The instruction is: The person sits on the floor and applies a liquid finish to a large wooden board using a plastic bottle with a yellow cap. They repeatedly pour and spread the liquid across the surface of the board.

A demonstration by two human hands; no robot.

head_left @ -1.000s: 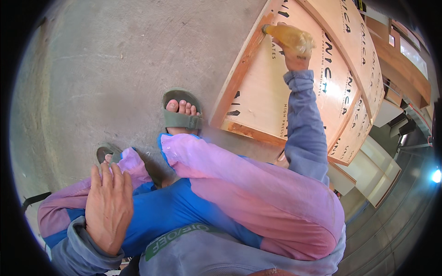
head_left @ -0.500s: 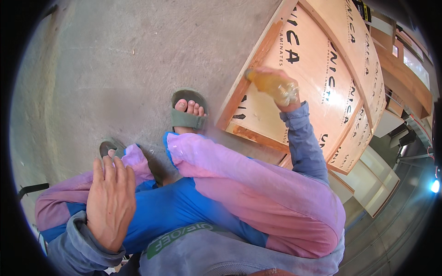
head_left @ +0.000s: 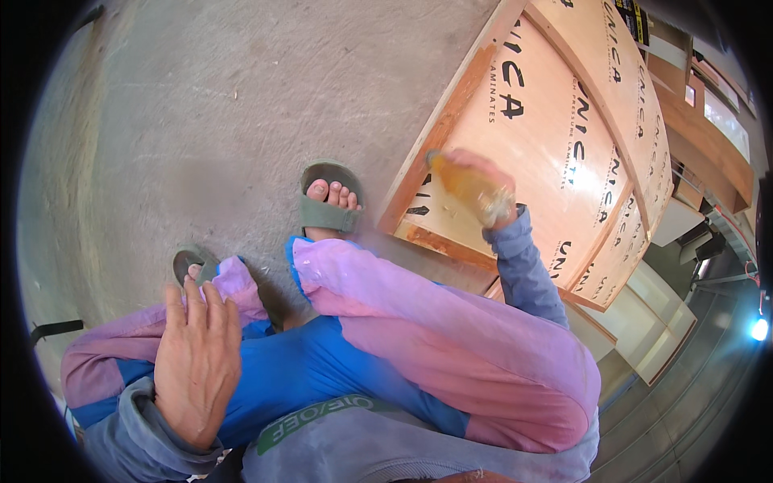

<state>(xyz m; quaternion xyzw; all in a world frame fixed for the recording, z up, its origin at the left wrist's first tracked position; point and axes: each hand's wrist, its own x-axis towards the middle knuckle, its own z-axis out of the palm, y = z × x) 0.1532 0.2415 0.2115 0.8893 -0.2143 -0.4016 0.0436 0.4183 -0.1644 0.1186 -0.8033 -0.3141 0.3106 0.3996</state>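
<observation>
My right hand (head_left: pixel 489 167) is wrapped round a clear plastic bottle (head_left: pixel 469 191) of amber liquid. The bottle is tilted, its narrow end toward the left, above the wooden edge strip (head_left: pixel 457 105) of a curved panel piece. Whether the tip touches the wood I cannot tell. Parts of that strip look darker and reddish brown. Printed laminate sheet (head_left: pixel 531 105) covers the panel beneath the hand. Over my left thigh, my left hand (head_left: pixel 197 366) lies with its back up, fingers stretched out and nothing in it.
Concrete floor (head_left: pixel 177 105) spreads ahead and to the left. My sandalled feet stand near the panel's lower left corner. More wooden pieces (head_left: pixel 708 145) are stacked at the far right, with a pale cabinet-like box (head_left: pixel 648 318) below them. A bright lamp (head_left: pixel 758 328) shines at the right rim.
My right hand has drawn the bottle nearer to me along the wooden edge strip. My left hand stays almost where it was.
</observation>
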